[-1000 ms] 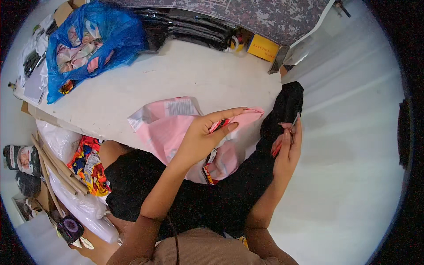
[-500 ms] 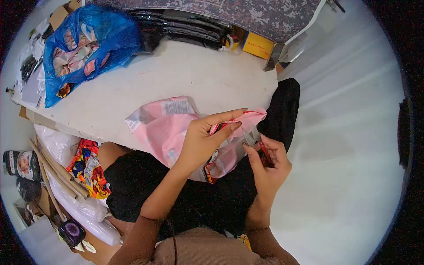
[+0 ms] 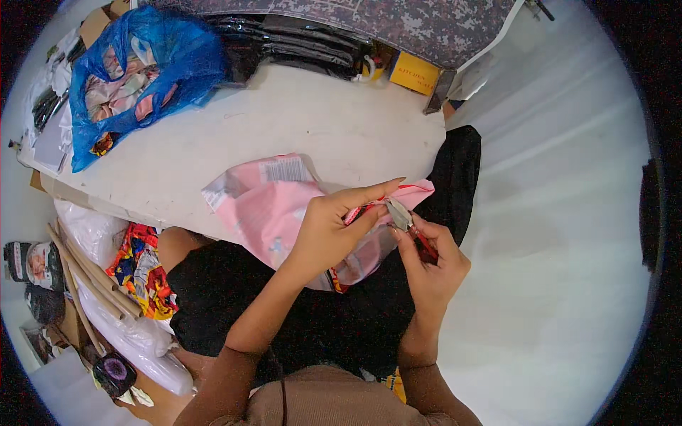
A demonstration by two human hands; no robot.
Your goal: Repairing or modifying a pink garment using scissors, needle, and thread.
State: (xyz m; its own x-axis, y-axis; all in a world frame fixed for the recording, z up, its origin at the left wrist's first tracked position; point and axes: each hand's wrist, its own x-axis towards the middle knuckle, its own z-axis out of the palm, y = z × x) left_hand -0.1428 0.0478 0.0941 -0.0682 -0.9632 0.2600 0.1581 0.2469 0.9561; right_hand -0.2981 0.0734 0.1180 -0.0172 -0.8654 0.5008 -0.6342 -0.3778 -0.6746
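Note:
A pink printed sheet or bag (image 3: 266, 202) with a barcode panel lies partly on the white table and partly over my lap. My left hand (image 3: 330, 224) pinches its red-trimmed edge between thumb and fingers, and a pink corner sticks out to the right beyond the fingertips. In my right hand (image 3: 437, 259) are small snips (image 3: 423, 241) with red handles. Their grey blades point up and left, close against the edge beside my left thumb. Whether the blades are closed on the material I cannot tell.
On the white table (image 3: 355, 128), a blue plastic bag (image 3: 192, 60) of pink pieces stands at the far left. Black packs (image 3: 305, 46) and a yellow box (image 3: 414, 73) line the back. Cardboard tubes (image 3: 96, 273) and crumpled colourful packaging (image 3: 145, 277) are at the lower left.
The snips have moved up slightly, and their blades have come nearer my left thumb. The pink corner has shifted a little to the right. My left hand keeps its pinch.

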